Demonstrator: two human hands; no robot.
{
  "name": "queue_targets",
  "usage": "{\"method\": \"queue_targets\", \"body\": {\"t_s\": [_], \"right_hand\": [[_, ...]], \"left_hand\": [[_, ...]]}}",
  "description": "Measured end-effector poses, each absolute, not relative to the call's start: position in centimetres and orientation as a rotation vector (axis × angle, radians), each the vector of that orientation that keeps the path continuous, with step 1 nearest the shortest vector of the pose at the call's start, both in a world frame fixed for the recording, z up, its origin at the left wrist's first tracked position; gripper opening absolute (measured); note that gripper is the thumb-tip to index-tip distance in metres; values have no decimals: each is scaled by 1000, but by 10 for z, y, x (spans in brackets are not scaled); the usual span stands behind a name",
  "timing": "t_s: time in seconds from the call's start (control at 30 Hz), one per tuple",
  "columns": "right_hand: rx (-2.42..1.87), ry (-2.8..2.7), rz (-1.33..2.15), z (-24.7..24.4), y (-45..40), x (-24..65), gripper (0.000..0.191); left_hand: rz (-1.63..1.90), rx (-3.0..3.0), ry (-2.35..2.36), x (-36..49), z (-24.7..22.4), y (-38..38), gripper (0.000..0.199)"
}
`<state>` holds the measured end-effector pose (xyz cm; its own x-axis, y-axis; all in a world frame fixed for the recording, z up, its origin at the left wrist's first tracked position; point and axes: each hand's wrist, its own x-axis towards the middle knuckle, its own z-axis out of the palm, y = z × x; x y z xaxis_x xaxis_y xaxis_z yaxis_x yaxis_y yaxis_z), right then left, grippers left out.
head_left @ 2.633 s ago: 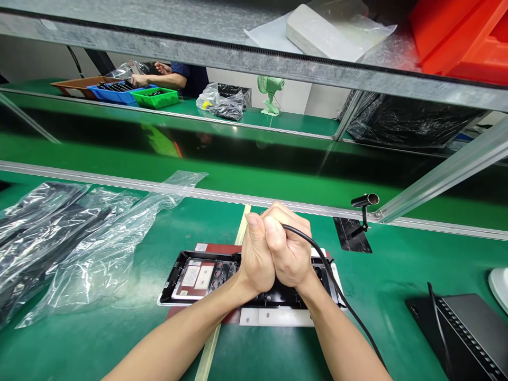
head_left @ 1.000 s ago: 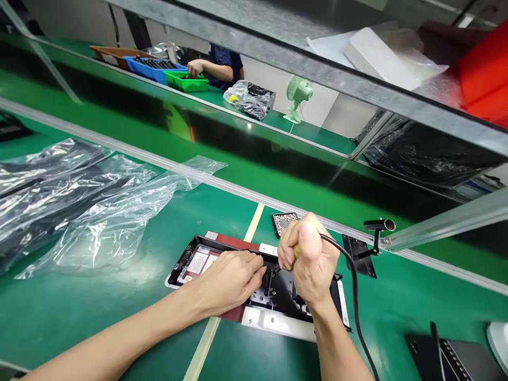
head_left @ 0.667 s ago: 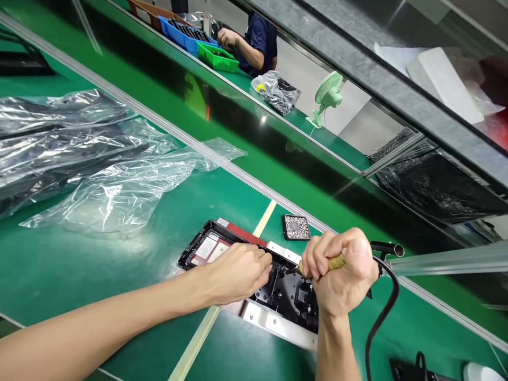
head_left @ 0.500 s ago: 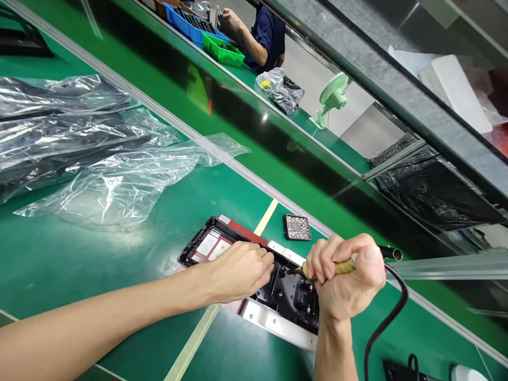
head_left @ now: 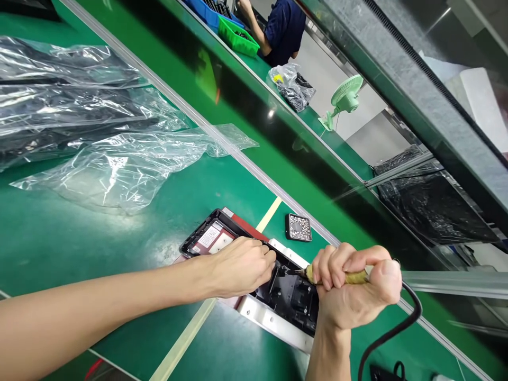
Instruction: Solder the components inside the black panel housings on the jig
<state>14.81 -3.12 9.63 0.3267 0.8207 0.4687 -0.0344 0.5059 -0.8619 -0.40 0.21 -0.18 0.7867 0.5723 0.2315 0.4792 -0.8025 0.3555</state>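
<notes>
A long black plastic housing [head_left: 293,288] lies in a fixture with silver metal side bars [head_left: 273,323] on the green bench. My left hand [head_left: 248,267] rests over its middle, fingers curled and pressed together; what they hold, if anything, is hidden. My right hand [head_left: 353,286] is wrapped round the yellowish handle of a corded tool [head_left: 355,277]. The tool's thin tip points left into the housing, just right of my left fingers. A white label [head_left: 209,237] shows inside the housing's left end.
Behind the housing sits a small square tray of screws [head_left: 299,228]. Clear plastic bags [head_left: 119,164] cover the left of the bench. A metal rail [head_left: 238,153] runs behind. Beyond are a green fan [head_left: 346,95], a green bin [head_left: 238,37] and a person in dark blue [head_left: 282,29].
The camera view has shifted and tilted slightly. My right hand and the tool appear a little farther right and lower, with the tip still at the housing. My left hand keeps its place on the housing.
</notes>
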Motion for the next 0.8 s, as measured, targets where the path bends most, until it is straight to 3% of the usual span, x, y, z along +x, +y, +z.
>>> {"method": "queue_targets", "body": {"t_s": [0.8], "right_hand": [[-847, -1158, 679, 95, -33, 151, 34]], "left_hand": [[582, 2741, 801, -3, -9, 2, 21]]}}
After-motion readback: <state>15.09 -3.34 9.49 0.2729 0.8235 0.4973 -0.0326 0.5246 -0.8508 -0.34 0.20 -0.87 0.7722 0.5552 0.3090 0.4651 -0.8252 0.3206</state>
